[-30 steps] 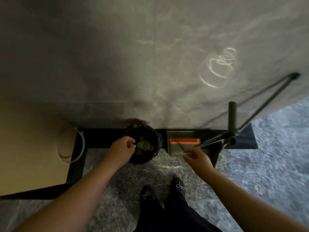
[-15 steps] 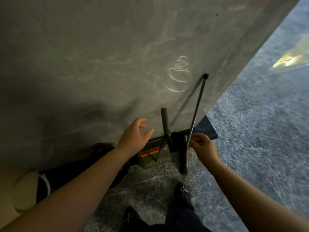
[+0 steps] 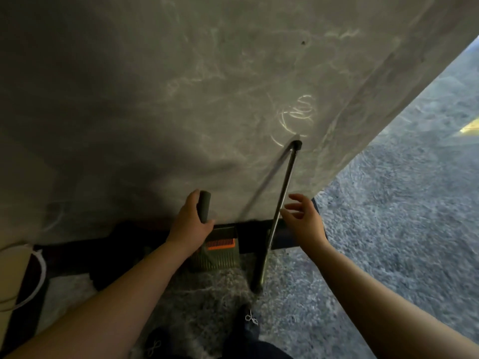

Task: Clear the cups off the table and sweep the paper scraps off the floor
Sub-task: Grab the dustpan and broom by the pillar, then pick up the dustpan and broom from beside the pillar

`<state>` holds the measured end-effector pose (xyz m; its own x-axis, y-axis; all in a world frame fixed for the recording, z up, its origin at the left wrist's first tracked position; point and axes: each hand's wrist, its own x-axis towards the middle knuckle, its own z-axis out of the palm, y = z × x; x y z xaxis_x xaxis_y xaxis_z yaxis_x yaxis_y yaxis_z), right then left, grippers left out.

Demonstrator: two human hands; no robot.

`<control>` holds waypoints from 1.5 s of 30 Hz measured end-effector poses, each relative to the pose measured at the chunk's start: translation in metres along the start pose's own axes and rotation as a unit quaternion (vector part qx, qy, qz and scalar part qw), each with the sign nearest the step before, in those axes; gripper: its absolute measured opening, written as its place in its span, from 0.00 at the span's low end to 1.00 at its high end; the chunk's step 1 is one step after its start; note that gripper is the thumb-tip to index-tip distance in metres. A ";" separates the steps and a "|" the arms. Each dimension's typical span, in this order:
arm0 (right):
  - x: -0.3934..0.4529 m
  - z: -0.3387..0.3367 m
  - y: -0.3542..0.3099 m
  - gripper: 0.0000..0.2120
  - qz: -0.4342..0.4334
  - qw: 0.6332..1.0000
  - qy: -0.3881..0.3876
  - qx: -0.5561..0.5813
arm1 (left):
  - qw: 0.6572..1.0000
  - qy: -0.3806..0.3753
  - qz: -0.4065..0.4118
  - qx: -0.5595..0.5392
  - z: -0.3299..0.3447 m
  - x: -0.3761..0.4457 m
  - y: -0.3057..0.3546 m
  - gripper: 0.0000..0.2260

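Left hand [image 3: 190, 224] grips dustpan handle [image 3: 204, 206] (right hand [image 3: 304, 221] spread beside broom handle [image 3: 281, 203]).

I'm standing indoors in what looks like a public or commercial interior more than a home, though I can't tell which kind. Under my shoes [image 3: 251, 320] the floor [image 3: 388, 229] is polished grey speckled stone, and I face a broad grey marble-veined wall [image 3: 207, 86] with a dark base strip [image 3: 254, 234]. Cleaning gear leans against it: a long metal broom handle [image 3: 281, 200] and a green dustpan [image 3: 217, 257] with an orange comb. A pale wooden panel [image 3: 10, 275] edges in at my left.
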<state>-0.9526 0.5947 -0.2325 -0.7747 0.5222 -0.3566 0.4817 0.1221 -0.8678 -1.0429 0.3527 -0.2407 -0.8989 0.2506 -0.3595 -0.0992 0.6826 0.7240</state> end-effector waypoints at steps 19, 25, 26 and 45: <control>0.134 0.001 0.002 0.38 -0.061 0.994 0.080 -0.039 | 0.994 0.048 -0.011 -0.099 0.027 0.028 -0.001 0.34; 0.161 0.017 0.018 0.25 -0.060 0.992 0.089 -0.070 | 0.992 0.056 0.001 -0.110 0.030 0.019 -0.003 0.33; 0.164 0.018 0.018 0.23 -0.059 0.991 0.094 -0.071 | 0.992 0.055 0.000 -0.112 0.030 0.019 -0.003 0.33; 0.050 -0.015 0.026 0.07 -0.054 0.998 0.020 0.028 | 0.994 0.069 0.003 -0.090 0.024 0.013 -0.013 0.34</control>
<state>-0.9729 0.6371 -0.2682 -0.8027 0.5428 -0.2470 0.3725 0.1329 -0.9185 -1.0429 0.3637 -0.2685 -0.9481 0.1497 -0.2805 -0.1578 0.5446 0.8237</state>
